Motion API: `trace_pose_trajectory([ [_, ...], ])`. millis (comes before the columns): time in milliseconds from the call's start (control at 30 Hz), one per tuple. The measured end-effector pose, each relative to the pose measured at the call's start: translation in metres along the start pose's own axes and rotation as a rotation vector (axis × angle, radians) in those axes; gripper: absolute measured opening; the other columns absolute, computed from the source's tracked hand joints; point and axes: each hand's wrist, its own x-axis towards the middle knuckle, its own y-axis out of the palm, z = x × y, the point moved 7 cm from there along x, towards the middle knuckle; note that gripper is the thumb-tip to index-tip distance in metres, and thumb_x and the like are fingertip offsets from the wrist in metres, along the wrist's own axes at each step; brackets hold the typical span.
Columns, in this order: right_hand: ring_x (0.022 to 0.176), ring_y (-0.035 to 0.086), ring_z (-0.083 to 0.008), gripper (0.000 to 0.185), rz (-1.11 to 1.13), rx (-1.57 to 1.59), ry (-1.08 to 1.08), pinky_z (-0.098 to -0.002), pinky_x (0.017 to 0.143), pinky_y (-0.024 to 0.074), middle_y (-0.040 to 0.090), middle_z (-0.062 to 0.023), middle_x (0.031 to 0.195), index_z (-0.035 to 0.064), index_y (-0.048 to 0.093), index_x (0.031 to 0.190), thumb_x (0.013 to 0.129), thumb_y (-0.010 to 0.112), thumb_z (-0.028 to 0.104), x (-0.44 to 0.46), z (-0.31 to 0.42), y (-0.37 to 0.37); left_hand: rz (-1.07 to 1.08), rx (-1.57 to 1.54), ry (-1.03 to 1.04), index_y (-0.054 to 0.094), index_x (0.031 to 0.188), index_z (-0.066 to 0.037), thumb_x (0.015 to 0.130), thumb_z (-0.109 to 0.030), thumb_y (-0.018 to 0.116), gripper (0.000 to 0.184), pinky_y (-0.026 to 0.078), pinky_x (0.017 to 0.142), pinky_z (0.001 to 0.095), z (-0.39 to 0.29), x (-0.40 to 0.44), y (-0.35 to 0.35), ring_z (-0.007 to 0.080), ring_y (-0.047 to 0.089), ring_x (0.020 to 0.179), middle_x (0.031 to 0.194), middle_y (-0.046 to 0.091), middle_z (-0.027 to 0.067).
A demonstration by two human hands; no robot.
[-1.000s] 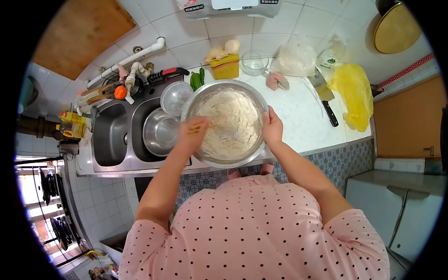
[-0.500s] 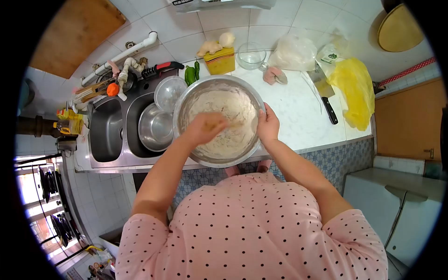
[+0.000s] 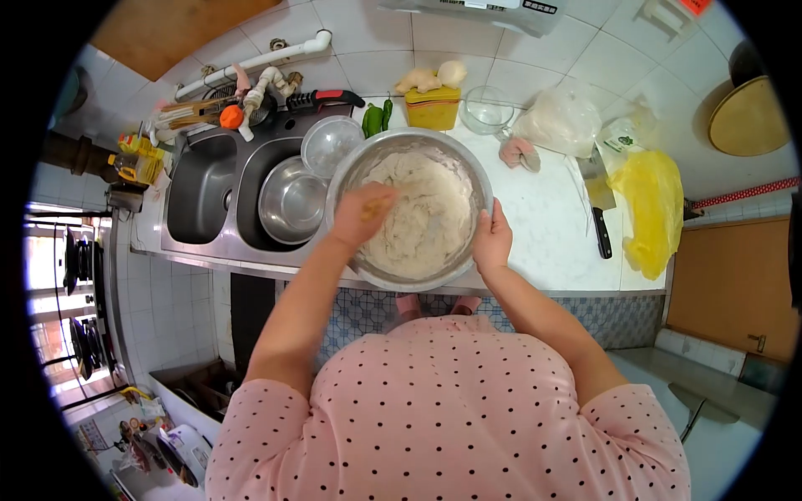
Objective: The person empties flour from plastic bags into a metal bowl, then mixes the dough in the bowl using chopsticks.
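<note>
A wide steel mixing bowl (image 3: 483, 179) stands at the counter's front edge, partly over the sink's right end. Pale, lumpy dough mixed with loose flour (image 3: 422, 221) covers its bottom. My left hand (image 3: 365, 215) is over the bowl's left side, fingers curled in and slightly blurred. Something thin and faint seems to stick out from it toward the dough, too smeared to name. My right hand (image 3: 493, 238) grips the right rim, thumb on top and fingers against the outer wall.
Left of the bowl are a double sink (image 3: 200, 188), a steel basin (image 3: 292, 200) and a clear bowl (image 3: 332, 146). Green peppers (image 3: 373, 121), a yellow container (image 3: 432, 110) and a glass bowl (image 3: 489, 110) stand behind. A cleaver (image 3: 598, 196) and a yellow bag (image 3: 650, 213) lie at right.
My left hand has moved from over the dough's middle to the bowl's left side. The dough's surface looks shifted and more clumped. My right hand stays on the rim; the camera view has tilted.
</note>
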Motion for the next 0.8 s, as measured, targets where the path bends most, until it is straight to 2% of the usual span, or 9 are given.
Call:
trace_pose_trajectory([
  [100,0.09,0.062,-0.0176,0.039,-0.036,0.12,0.007,-0.0288,0.082,0.0477,0.066,-0.0167,0.101,-0.0045,0.048,0.13,0.096,0.05,0.014,-0.001,-0.001,0.001,0.273,0.172,0.111,0.069,0.094,-0.005,0.084,-0.01,0.066,0.012,0.051,0.068,0.0355,-0.037,-0.027,0.035,0.0322,0.063,0.077,0.088,0.066,0.0136],
  [200,0.086,0.061,-0.0162,0.036,-0.072,0.162,0.099,-0.0285,0.079,0.0474,0.065,-0.0134,0.099,-0.0037,0.049,0.127,0.096,0.05,0.015,0.004,-0.022,0.001,0.403,0.025,0.088,0.068,0.092,-0.003,0.085,-0.008,0.065,0.009,0.051,0.065,0.034,-0.056,-0.066,0.014,0.0285,0.064,0.074,0.086,0.067,0.0123],
  [400,0.078,0.055,-0.0129,0.037,0.131,0.252,0.199,-0.0272,0.07,0.0453,0.062,-0.009,0.094,-0.0028,0.048,0.126,0.095,0.054,0.017,-0.003,-0.029,0.005,0.257,0.16,-0.089,0.069,0.091,-0.003,0.083,-0.01,0.067,0.011,0.052,0.068,0.0376,-0.053,-0.048,-0.053,0.0317,0.064,0.075,0.082,0.066,0.0152],
  [500,0.075,0.052,-0.0123,0.031,0.132,0.128,0.201,-0.027,0.065,0.0431,0.059,-0.0069,0.087,-0.0035,0.052,0.116,0.091,0.057,0.013,0.001,-0.024,-0.002,0.194,0.211,0.063,0.069,0.092,-0.003,0.084,-0.013,0.067,0.012,0.052,0.07,0.0373,-0.066,-0.002,-0.05,0.0321,0.064,0.078,0.085,0.067,0.015],
  [567,0.071,0.049,-0.0117,0.025,0.178,0.107,0.116,-0.0263,0.063,0.0414,0.056,-0.0048,0.081,-0.0035,0.054,0.107,0.085,0.057,0.008,0.017,-0.023,0.003,0.268,0.352,0.214,0.07,0.093,-0.006,0.086,-0.018,0.065,0.014,0.052,0.071,0.0368,-0.055,0.034,-0.032,0.0317,0.064,0.08,0.086,0.067,0.0131],
  [633,0.068,0.046,-0.011,0.019,0.19,0.207,0.152,-0.0261,0.061,0.0401,0.054,-0.003,0.077,-0.0028,0.056,0.097,0.079,0.057,0.003,0.021,-0.023,0.008,0.277,0.295,0.164,0.071,0.094,-0.008,0.087,-0.023,0.064,0.019,0.052,0.071,0.0363,-0.036,0.064,-0.026,0.0293,0.065,0.078,0.086,0.068,0.0117],
  [733,0.063,0.044,-0.01,0.012,0.129,0.438,0.298,-0.0265,0.057,0.0383,0.052,-0.0012,0.072,-0.0007,0.055,0.085,0.074,0.056,-0.002,0.02,-0.024,0.011,0.154,0.236,-0.305,0.071,0.089,-0.003,0.087,-0.02,0.066,0.018,0.051,0.071,0.0288,-0.027,0.062,-0.055,0.0188,0.065,0.074,0.083,0.069,0.0109],
  [767,0.061,0.043,-0.0096,0.01,0.102,0.45,0.302,-0.0265,0.056,0.0373,0.051,-0.0009,0.071,0.0002,0.054,0.083,0.073,0.056,-0.002,0.021,-0.028,0.011,0.144,0.252,-0.3,0.07,0.082,-0.002,0.087,-0.021,0.066,0.021,0.049,0.064,0.0275,-0.017,0.05,-0.063,0.0135,0.06,0.066,0.072,0.066,0.0076],
  [800,0.059,0.043,-0.0092,0.009,0.076,0.464,0.306,-0.0265,0.054,0.0364,0.051,-0.0006,0.07,0.0011,0.053,0.081,0.073,0.056,-0.003,0.021,-0.031,0.011,0.129,0.246,-0.363,0.069,0.08,-0.001,0.088,-0.021,0.065,0.022,0.047,0.061,0.0269,-0.006,0.029,-0.072,0.0125,0.058,0.063,0.069,0.065,0.0063],
])
